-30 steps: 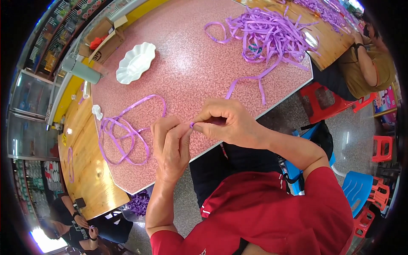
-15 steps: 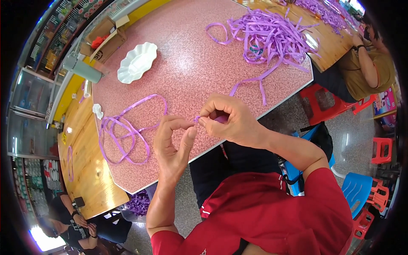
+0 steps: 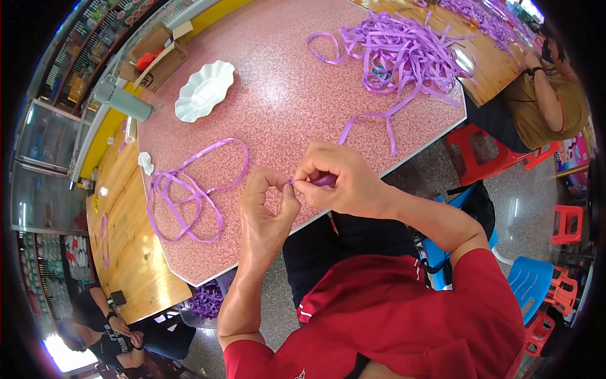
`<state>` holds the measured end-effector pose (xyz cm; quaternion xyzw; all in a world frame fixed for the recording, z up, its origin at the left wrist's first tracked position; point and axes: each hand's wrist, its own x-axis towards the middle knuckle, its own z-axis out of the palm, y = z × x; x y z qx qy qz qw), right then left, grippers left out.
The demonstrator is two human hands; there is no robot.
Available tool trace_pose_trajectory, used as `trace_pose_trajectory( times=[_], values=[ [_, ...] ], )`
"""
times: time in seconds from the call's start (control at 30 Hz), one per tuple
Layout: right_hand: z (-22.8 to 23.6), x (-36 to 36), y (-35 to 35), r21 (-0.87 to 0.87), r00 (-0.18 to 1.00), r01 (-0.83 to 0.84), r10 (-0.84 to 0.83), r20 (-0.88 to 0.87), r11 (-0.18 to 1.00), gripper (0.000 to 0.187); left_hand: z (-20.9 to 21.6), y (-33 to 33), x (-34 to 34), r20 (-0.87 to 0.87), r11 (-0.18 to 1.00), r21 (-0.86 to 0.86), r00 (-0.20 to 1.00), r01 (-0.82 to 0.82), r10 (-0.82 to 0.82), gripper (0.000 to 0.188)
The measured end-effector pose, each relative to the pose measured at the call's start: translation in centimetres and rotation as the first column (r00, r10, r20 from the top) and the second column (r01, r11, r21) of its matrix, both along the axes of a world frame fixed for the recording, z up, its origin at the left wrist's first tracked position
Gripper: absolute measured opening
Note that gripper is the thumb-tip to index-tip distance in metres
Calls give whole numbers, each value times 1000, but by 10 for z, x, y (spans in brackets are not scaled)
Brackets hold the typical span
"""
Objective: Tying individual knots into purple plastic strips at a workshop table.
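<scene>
Close to the table's near edge, my left hand (image 3: 270,201) pinches a bit of purple ribbon (image 3: 291,182) between thumb and forefinger. Its tips almost meet those of my right hand (image 3: 346,180), whose curled fingers grip the same ribbon. More purple shows inside the right palm; the ribbon's exact shape at the fingertips is too small to make out. Left of my hands, a long loose ribbon (image 3: 214,147) lies in loops on the pink speckled table (image 3: 271,120). A big tangled pile of purple ribbons (image 3: 404,57) rests at the far right, with strands trailing toward me.
A white scalloped dish (image 3: 205,91), a green bottle (image 3: 123,101) and an open cardboard box (image 3: 165,68) stand far left. Crumpled white tissue (image 3: 146,163) lies by the left edge. Co-workers sit at right (image 3: 550,104) and lower left (image 3: 110,335). Red stools (image 3: 473,155) stand right.
My left hand has moved right and its thumb has closed against the forefinger on the ribbon. The right hand has barely shifted. The looped ribbon has moved slightly.
</scene>
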<state>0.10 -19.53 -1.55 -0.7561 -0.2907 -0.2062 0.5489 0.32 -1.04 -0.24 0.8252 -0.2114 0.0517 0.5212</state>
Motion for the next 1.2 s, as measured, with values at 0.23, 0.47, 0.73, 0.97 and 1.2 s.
trace_pose_trajectory(
  times=[0.23, 0.47, 0.73, 0.97, 1.2],
  values=[
    [6, -2, 2, 501, 658, -67, 415, -629, 863, 11, -5, 1, 3, -277, 853, -519, 935, 48, -221, 2],
    [7, -2, -2, 274, 852, -44, 179, -493, 961, 8, -7, -4, -2, -369, 833, -551, 911, -52, -187, 20],
    [6, -3, 0, 344, 821, -28, 218, -528, 939, 9, -15, 3, -8, -384, 905, -408, 876, 123, -292, 23],
    [15, 0, -6, 485, 594, -80, 433, -678, 871, 18, -7, 1, -13, -357, 903, -426, 908, 50, -218, 15],
    [11, 7, -9, 678, 307, -78, 664, -681, 731, 18, 2, 1, -7, 249, 993, 114, 968, 12, -41, 14]
  ],
)
